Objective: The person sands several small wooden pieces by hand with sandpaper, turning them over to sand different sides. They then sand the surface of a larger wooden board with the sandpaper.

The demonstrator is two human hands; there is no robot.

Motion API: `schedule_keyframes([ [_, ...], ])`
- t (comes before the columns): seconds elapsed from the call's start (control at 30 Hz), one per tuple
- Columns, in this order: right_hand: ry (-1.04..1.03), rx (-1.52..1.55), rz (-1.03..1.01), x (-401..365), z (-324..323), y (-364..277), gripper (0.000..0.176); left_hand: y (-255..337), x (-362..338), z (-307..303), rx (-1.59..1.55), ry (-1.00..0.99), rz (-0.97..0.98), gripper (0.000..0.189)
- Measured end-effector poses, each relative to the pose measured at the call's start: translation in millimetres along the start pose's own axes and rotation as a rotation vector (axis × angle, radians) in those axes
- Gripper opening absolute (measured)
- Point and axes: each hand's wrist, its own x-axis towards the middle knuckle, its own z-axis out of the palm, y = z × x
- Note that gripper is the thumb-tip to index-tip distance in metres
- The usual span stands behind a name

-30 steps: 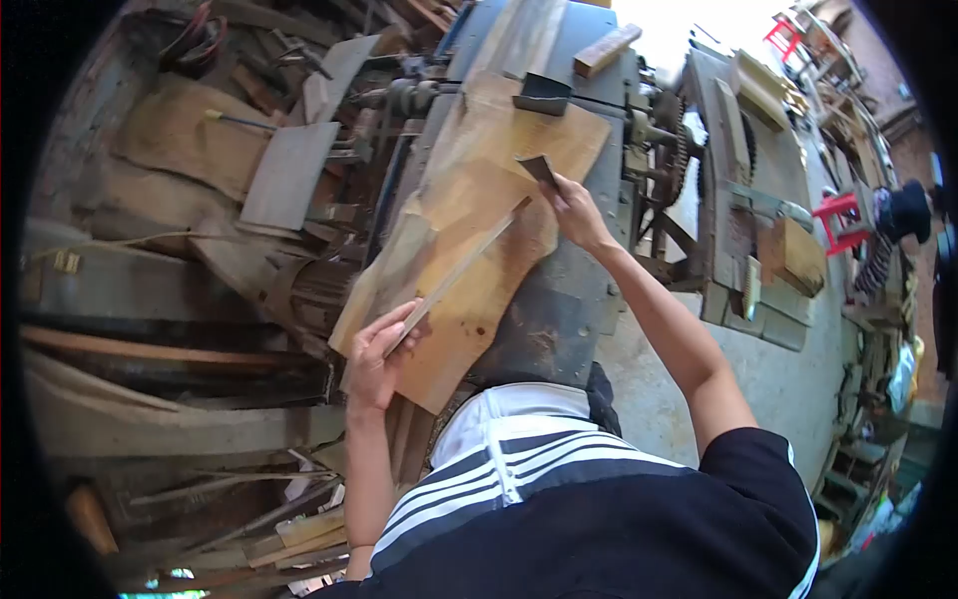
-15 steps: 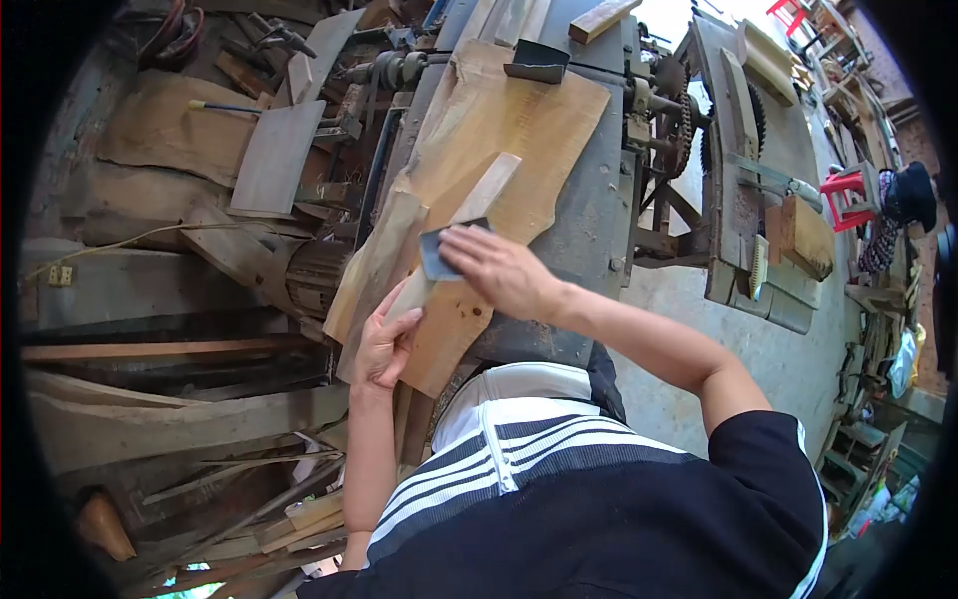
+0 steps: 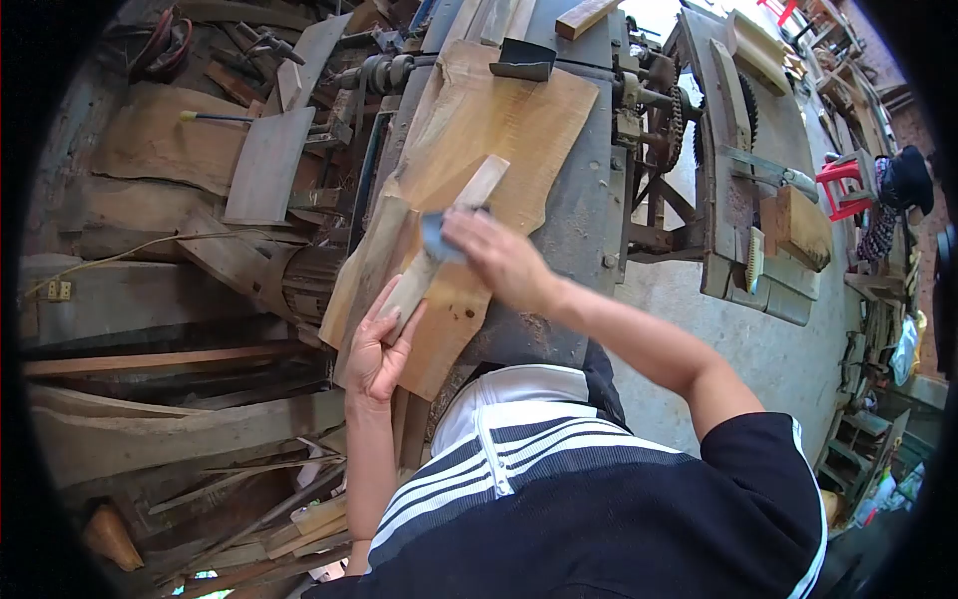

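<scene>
A narrow pale wood strip (image 3: 412, 291) lies slanted over a wide wooden slab (image 3: 519, 130). My left hand (image 3: 377, 351) grips the strip's near end, thumb on one side and fingers on the other. My right hand (image 3: 496, 258), slightly blurred, presses a blue-grey sheet of sandpaper (image 3: 437, 238) on the strip's middle. The strip's far end sticks out beyond the sheet. A dark folded sheet (image 3: 524, 60) rests at the slab's far end.
A toothed wheel and shafts (image 3: 671, 115) stand right of the metal bench (image 3: 584, 205). Further right are a wood block (image 3: 802, 230), a brush (image 3: 754, 262) and a red stool (image 3: 844, 188). Boards and a motor (image 3: 314, 280) fill the left. A person in a dark hat (image 3: 906, 182) is at far right.
The right hand and the sandpaper have shifted slightly up along the strip. More of the strip's near part now shows, and the left hand's fingers have spread along its sides.
</scene>
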Motion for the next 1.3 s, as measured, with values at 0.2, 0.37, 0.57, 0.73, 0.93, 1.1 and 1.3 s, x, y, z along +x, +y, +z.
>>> schedule_keyframes([
  [0.2, 0.061, -0.183, 0.41, 22, 8, 56, 0.043, -6, -13, 29, 0.135, 0.062, 0.144, 0.052],
  [0.37, 0.096, -0.209, 0.159, 11, -4, 14, 0.026, -8, -15, 33, 0.079, 0.165, 0.119, 0.05],
  [0.57, 0.01, -0.338, 0.374, 21, 11, 47, 0.037, -3, -10, 29, 0.0, 0.126, 0.123, 0.047],
  [0.73, -0.054, -0.263, 0.311, 17, -1, 24, 0.037, -6, -9, 23, -0.029, 0.148, 0.106, 0.047],
  [0.93, -0.022, -0.355, 0.287, 14, 13, 31, 0.033, -10, -7, 20, -0.029, 0.185, 0.134, 0.048],
  [1.1, 0.006, -0.359, 0.27, 14, -1, 40, 0.028, -12, -10, 23, -0.074, 0.182, 0.111, 0.046],
  [1.3, 0.086, -0.383, 0.173, 7, 8, 25, 0.03, -10, -9, 26, -0.088, 0.181, 0.15, 0.045],
])
